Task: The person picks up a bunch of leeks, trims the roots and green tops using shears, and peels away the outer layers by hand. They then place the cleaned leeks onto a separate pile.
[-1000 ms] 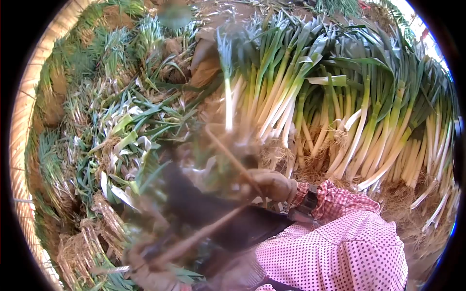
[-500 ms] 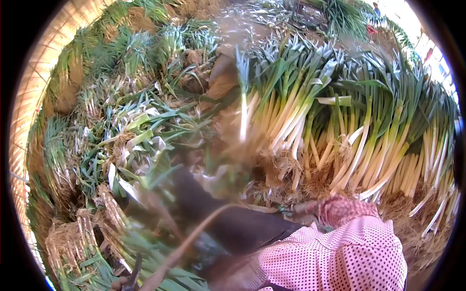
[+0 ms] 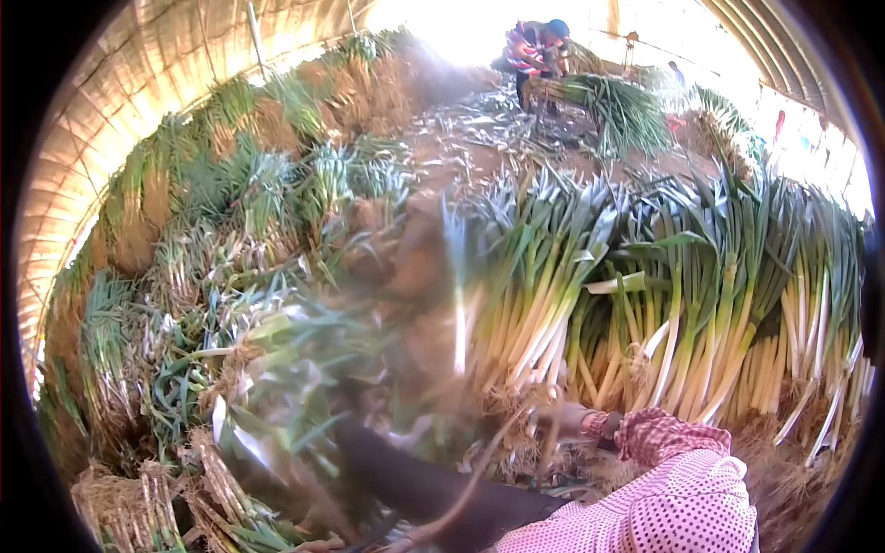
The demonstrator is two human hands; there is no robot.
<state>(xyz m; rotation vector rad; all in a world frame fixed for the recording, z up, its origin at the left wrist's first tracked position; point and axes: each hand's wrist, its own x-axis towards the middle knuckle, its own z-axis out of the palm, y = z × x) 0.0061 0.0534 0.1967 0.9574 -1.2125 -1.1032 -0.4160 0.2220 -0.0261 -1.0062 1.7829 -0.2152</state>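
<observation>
My right hand (image 3: 564,419) reaches to the root end of a bundle of leeks (image 3: 539,318) that stands at the left end of a row. Blur and roots hide its fingers, so the grip cannot be made out. A dark band (image 3: 606,431) circles that wrist, below a checked cuff (image 3: 664,433) and a pink dotted sleeve (image 3: 636,507). Across the lower middle, a blurred tan strand (image 3: 475,484) curves up near the hand. My left hand cannot be picked out in the current view.
Loose leeks and trimmed leaves (image 3: 277,369) cover the left side. Rooty leek bundles (image 3: 138,502) lie at lower left. Behind, a person (image 3: 535,60) bends near a large green bundle (image 3: 618,115). A curved shelter wall (image 3: 83,157) rises on the left.
The view has tipped upward, bringing the person and shelter roof into sight. My right hand has moved up to the leek roots. The dark tool at the lower left is out of sight.
</observation>
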